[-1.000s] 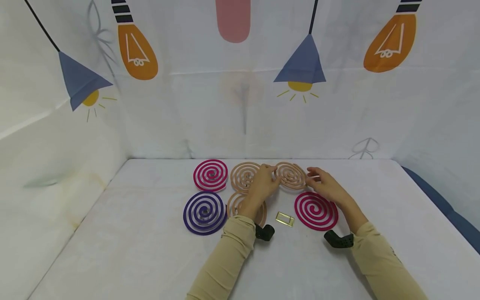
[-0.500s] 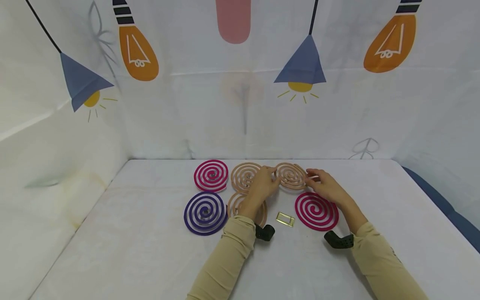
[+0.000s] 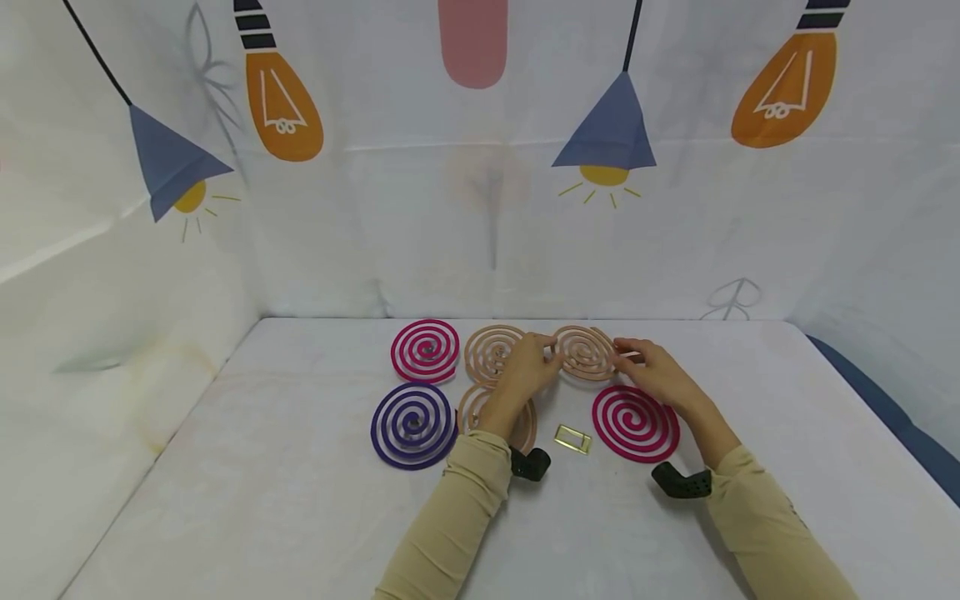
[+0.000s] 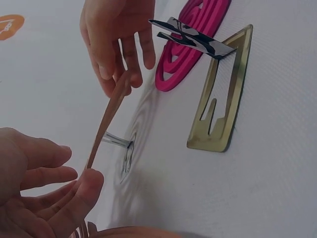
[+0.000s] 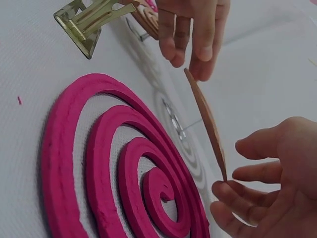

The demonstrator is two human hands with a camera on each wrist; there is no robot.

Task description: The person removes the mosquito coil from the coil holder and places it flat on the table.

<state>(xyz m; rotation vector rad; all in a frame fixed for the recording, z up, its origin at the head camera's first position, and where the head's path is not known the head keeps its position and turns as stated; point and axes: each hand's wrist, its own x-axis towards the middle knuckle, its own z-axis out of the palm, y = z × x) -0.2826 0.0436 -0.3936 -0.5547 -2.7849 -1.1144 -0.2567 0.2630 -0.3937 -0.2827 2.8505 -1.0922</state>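
Observation:
A tan mosquito coil (image 3: pixel 583 353) is raised above the table, nearly edge-on in both wrist views. My left hand (image 3: pixel 527 365) holds its left edge, fingertips on both sides in the left wrist view. At the opposite edge, my right hand (image 3: pixel 654 372) touches the coil with curled fingers and thumb; its grip looks light. A thin metal stand (image 5: pixel 174 121) reaches up from the table toward the coil. Nearer me lie a pink coil (image 3: pixel 636 423) and a gold metal stand (image 3: pixel 573 438) with a raised prong.
To the left are another pink coil (image 3: pixel 425 352), a purple coil (image 3: pixel 414 426) and two more tan coils, one at the back (image 3: pixel 487 350); my left forearm partly covers the front one. A white cloth wall with printed lamps (image 3: pixel 604 125) stands behind the table.
The view has shifted slightly. Both hands stay at the edges of the tan coil, and no other thing has visibly moved.

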